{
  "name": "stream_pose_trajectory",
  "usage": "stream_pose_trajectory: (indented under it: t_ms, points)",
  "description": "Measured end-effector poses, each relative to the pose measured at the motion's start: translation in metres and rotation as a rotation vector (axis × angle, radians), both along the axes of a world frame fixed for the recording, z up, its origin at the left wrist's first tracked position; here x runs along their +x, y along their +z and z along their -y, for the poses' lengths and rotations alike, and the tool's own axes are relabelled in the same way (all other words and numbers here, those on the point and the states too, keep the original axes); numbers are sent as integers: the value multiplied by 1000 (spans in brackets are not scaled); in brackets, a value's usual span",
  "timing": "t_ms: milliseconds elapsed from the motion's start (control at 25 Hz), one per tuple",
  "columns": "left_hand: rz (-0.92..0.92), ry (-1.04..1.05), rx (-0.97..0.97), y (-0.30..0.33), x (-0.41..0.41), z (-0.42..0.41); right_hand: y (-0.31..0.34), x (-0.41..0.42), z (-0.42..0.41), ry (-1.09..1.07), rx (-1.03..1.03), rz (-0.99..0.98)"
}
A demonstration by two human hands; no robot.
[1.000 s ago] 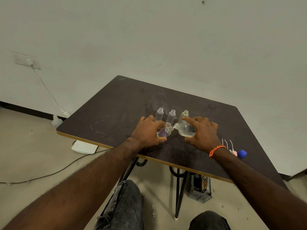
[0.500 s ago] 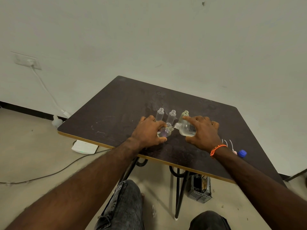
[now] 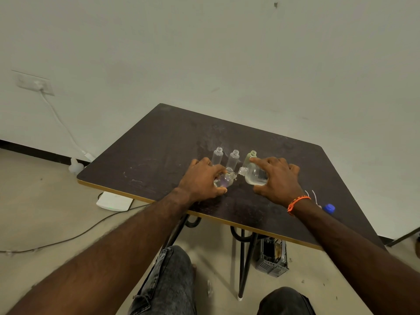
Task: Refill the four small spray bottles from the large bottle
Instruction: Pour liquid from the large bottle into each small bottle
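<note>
Where both grips meet above the dark tabletop (image 3: 159,151), the left hand (image 3: 200,180) curls around a small purple-tinted spray bottle (image 3: 223,180), tilted so its open neck points up and right toward the large bottle (image 3: 255,177). That large clear bottle is clasped by the right hand (image 3: 278,180), forefinger stretched along its top; its long axis lies close to level, mouth pointing left and just meeting the small bottle's neck. Nearer than the right grip, by that wrist's orange band (image 3: 296,202), lie a blue cap (image 3: 329,208) and thin white sprayer tubes (image 3: 314,195). Just beyond the grips stand three uncapped small bottles upright in a row: two clear ones (image 3: 217,156) (image 3: 233,159) and a greenish one (image 3: 250,158). Farther still, a pale wall (image 3: 227,53) carries a socket (image 3: 35,84) with a white cable (image 3: 59,119).
</note>
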State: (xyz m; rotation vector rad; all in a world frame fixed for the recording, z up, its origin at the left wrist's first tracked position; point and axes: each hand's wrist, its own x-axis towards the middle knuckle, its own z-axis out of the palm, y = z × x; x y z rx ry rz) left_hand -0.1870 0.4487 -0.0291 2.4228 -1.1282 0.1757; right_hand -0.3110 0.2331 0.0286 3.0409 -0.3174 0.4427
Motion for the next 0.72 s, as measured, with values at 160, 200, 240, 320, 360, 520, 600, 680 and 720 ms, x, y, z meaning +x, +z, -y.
stream_pose_trajectory:
  t_ms: [160,200,240,320,360,520,600,680,720]
  points:
    - [-1,-3,-3,0,0,0,0,1,-1,-1,-7,-7]
    - [-2,-3,1,0,0,0,-1,1,-1,-1,-12,-9]
    - [-1,-3,2,-1,0,0,-1,2,-2,-1,-13,-10]
    - [1,-1,0,-1,0,0,0,2,-2,1,-12,-10]
    - [2,0,-2,-1,0,-1,0,3,-3,1,-12,-10]
    - [4,3,-4,-2,0,-1,-2,2,-2,2,-19,-9]
    - [5,5,-9,-2,0,-1,-3,2,-2,3,-21,-9]
    - [0,6,-4,-2,-1,-1,-2,2,-3,2,-24,-12]
    - [-2,7,0,-2,0,-1,-2,2,-3,1,-25,-12]
